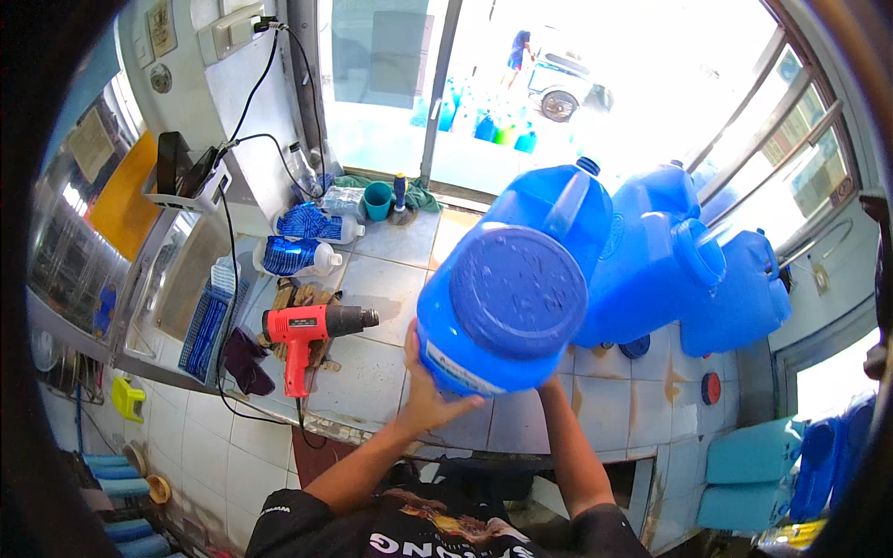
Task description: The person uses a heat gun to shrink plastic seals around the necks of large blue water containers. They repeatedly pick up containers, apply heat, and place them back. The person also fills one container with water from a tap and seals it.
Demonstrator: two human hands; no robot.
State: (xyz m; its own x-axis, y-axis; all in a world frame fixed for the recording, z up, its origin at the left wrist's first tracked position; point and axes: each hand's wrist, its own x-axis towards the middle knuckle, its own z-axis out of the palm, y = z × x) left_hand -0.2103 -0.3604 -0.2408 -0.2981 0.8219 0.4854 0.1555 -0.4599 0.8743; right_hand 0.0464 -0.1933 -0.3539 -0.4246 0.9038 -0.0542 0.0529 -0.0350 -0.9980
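A large blue plastic water jug is tilted up before me, its wide dark-blue screw cap towards the camera. The handle and a smaller black-topped neck are at its far end. My left hand grips the jug's near left side, thumb along the lower edge beside a label. Mostly hidden under the jug, my right hand supports it from the right; its fingers do not show. An uncapped blue jug stands just right of it, with another blue jug farther right.
On the tiled counter, a red heat gun lies left, its cord trailing over the edge. Behind it are bottles of blue seals, a teal cup and a brush. A red cap lies right.
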